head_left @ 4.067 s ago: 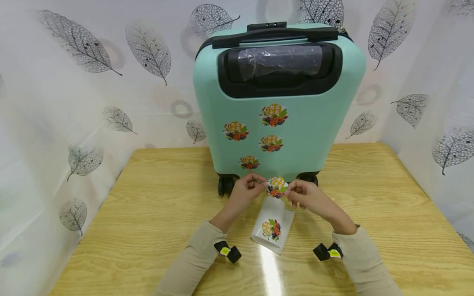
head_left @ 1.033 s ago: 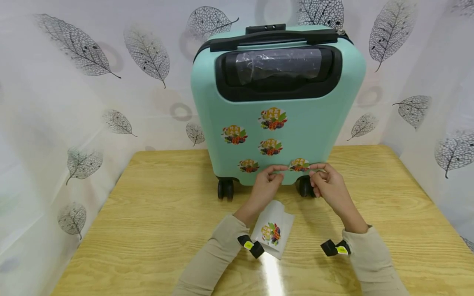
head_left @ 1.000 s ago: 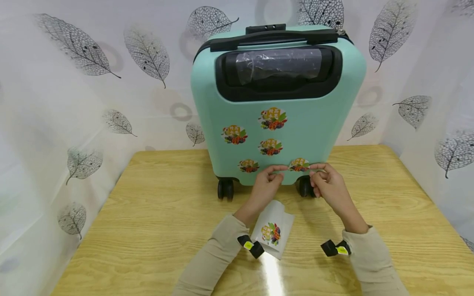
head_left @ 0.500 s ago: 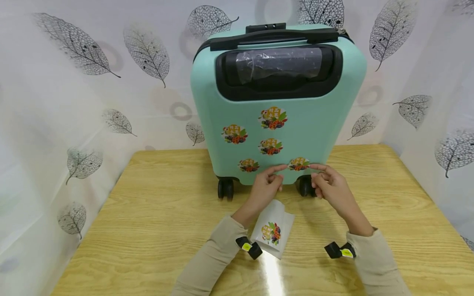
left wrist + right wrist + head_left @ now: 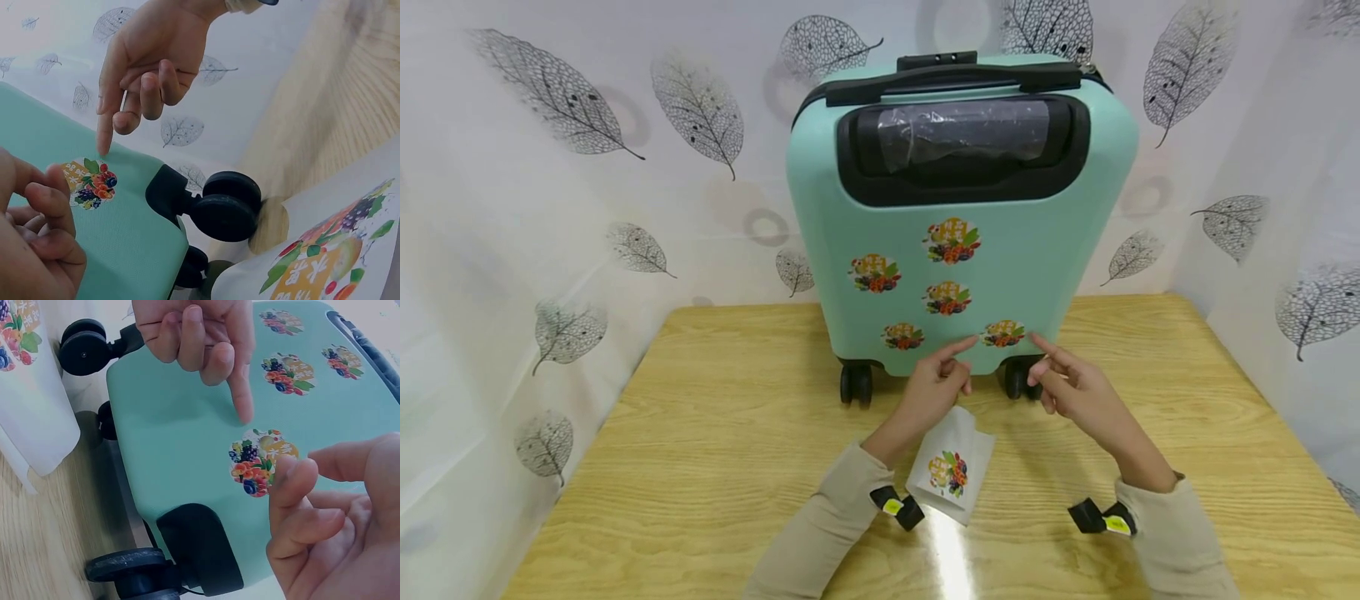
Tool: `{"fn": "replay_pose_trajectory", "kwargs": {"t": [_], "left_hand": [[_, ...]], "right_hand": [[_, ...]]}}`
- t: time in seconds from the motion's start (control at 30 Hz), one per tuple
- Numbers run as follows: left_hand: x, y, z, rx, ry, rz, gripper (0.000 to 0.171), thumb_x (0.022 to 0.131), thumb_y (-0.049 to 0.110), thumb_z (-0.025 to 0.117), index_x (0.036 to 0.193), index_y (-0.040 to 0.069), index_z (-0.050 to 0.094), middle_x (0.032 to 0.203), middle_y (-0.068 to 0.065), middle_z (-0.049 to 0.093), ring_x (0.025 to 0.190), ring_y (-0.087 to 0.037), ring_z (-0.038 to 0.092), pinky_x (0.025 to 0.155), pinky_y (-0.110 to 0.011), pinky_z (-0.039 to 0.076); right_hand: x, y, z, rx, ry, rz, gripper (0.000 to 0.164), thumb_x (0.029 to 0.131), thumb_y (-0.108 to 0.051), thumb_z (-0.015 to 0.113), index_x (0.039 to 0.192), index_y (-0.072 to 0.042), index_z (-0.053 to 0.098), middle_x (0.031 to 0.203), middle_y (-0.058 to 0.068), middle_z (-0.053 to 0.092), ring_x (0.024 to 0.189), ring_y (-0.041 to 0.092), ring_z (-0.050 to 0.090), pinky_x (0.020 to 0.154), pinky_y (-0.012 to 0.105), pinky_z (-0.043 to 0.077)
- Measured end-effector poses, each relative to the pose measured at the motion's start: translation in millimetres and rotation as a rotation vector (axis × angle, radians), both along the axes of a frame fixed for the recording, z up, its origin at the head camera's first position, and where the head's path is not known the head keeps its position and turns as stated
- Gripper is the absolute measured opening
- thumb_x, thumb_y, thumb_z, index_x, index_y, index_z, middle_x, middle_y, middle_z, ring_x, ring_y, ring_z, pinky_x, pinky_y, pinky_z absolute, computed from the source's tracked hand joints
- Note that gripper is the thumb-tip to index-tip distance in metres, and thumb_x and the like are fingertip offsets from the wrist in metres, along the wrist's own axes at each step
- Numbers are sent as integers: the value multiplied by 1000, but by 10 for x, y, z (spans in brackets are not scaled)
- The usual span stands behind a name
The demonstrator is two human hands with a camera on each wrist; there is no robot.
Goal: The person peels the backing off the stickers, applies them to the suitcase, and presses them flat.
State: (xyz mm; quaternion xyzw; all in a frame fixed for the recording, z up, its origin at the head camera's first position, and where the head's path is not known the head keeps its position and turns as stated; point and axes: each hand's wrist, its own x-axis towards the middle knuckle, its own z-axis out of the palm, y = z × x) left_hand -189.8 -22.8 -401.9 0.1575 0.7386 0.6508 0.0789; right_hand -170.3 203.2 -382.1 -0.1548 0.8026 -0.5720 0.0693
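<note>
A mint-green suitcase (image 5: 1022, 258) stands upright on the table, with several round fruit stickers on its front. The lower-right sticker (image 5: 1003, 333) lies flat on the shell above a wheel, between my two hands. My left hand (image 5: 931, 390) points its index finger at the sticker's left edge, other fingers loosely bent. On the other side my right hand (image 5: 1078, 392) extends its index finger just off the right edge. In the right wrist view, the left index fingertip (image 5: 244, 415) is right by the sticker's rim. Neither hand holds anything.
A curled white backing sheet (image 5: 953, 427) bearing one fruit sticker (image 5: 950, 473) lies on the wooden table (image 5: 722, 433) in front of the suitcase, beside the left forearm. Black wheels (image 5: 856, 383) support the suitcase. Leaf-patterned cloth (image 5: 715, 200) hangs behind.
A sticker earlier pinched by both hands above the backing sheet is now on the suitcase's lower right. Since half a second ago, both index fingers have drawn slightly away from its edges.
</note>
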Motion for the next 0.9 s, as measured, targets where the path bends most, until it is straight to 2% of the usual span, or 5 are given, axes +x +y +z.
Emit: {"fn": "replay_pose_trajectory", "kwargs": {"t": [0.2,0.37,0.57,0.73,0.9], "left_hand": [[-25,15,49,5,6,-6,36,102,13,46,136,20,54,76,-15,60,46,-10,33,47,-23,31],[-83,69,137,-7,22,-19,32,101,15,46,131,20,57,73,-4,59,47,-11,32,46,-24,31],[-149,148,212,-31,31,-59,32,101,17,46,131,20,57,74,-4,60,44,-11,31,44,-24,30],[-169,173,224,-26,26,-80,32,101,16,45,132,19,56,72,0,58,43,-11,31,43,-24,30],[-174,162,225,-46,-9,-93,34,102,16,44,134,22,54,75,-7,59,42,-11,29,42,-24,30]], "right_hand": [[-2,22,18,-29,10,-19,44,105,-20,40,144,-2,34,91,-4,57,58,13,50,47,31,38],[-78,-22,35,-22,19,-5,41,104,-26,43,135,2,42,89,-1,58,57,11,49,48,30,39],[-183,-103,87,-54,10,16,40,104,-28,43,131,1,44,88,-1,57,58,12,49,49,27,40],[-223,-150,105,-61,2,20,41,104,-28,43,132,1,44,89,0,57,58,10,49,49,26,40],[-232,-147,81,-62,-21,23,42,104,-26,42,135,2,42,90,3,56,59,11,50,50,25,41]]}}
